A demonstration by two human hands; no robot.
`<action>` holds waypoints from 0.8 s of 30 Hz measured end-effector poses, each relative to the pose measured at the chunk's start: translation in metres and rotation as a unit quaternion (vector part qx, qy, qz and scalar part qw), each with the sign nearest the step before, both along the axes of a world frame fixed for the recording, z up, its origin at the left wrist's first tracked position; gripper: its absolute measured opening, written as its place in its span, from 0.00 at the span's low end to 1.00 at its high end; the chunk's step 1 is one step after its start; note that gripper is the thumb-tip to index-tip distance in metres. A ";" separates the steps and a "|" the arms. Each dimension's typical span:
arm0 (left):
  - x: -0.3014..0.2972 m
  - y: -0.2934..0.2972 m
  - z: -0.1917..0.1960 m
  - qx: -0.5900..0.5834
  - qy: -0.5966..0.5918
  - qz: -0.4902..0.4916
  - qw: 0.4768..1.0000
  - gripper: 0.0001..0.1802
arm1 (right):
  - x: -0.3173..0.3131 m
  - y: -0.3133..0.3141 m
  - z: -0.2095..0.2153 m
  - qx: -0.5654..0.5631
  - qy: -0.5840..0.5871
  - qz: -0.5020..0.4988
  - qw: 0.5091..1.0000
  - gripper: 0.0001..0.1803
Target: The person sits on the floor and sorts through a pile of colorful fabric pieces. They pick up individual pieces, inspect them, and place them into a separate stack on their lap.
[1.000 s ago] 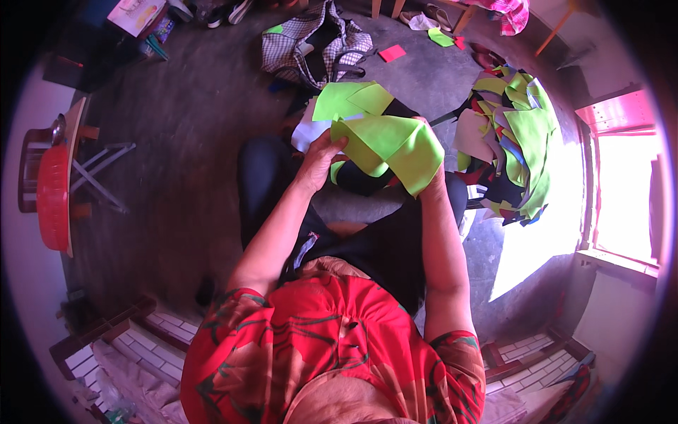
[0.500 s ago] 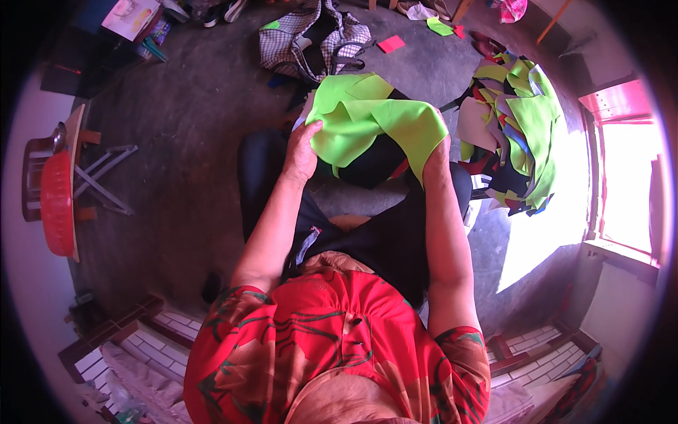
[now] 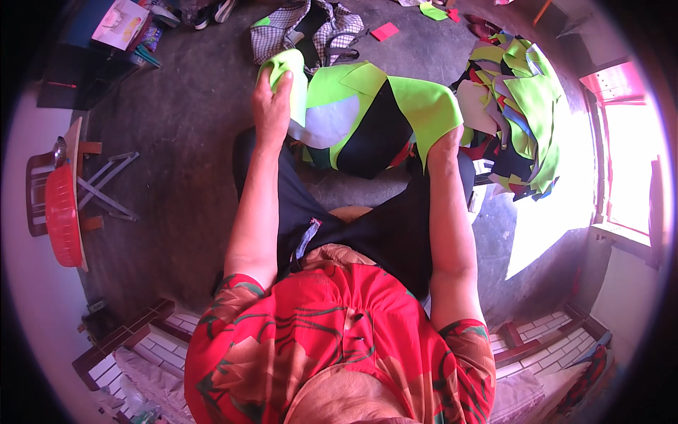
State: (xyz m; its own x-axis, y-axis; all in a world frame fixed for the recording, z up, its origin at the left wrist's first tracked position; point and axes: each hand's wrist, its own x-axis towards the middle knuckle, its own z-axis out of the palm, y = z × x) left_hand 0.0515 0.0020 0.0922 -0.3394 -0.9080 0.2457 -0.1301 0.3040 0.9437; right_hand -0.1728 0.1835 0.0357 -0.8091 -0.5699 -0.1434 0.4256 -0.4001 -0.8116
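Observation:
My left hand point(image 3: 272, 106) is closed round a bunched lime-green fabric piece point(image 3: 297, 88), lifted at the left of the pile in front of me. At the right, my right hand point(image 3: 445, 143) grips the edge of another lime-green fabric piece point(image 3: 426, 106), its fingers partly hidden by the cloth. Between the hands lie a black fabric piece point(image 3: 374, 134), a pale grey one point(image 3: 332, 120) and more lime green, stacked at my knees. What supports this stack is hidden.
A tall heap of mixed fabric scraps point(image 3: 526, 106) stands to the right. Beyond the stack lies a checked cloth bag point(image 3: 275, 41), with a red scrap point(image 3: 385, 31) beside it on the floor. At the left are a red plastic basin point(image 3: 62, 215) and a folding-legged table point(image 3: 109, 187).
My left hand has moved up and left with a green piece, now bunched in its grip. Grey and black pieces beneath are uncovered. My right hand has shifted slightly right, still gripping green fabric.

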 end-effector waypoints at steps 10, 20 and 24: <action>-0.048 0.057 -0.094 -0.179 -0.432 -0.277 0.839 0.24 | -0.009 0.006 -0.018 0.062 0.201 0.008 0.978 0.12; -0.020 0.086 -0.125 -0.174 -0.434 -0.283 0.837 0.26 | -0.010 0.007 -0.016 0.122 0.317 0.031 0.940 0.14; -0.018 0.083 -0.126 -0.129 -0.396 -0.296 0.860 0.26 | -0.007 0.000 -0.016 0.117 0.374 0.034 0.919 0.13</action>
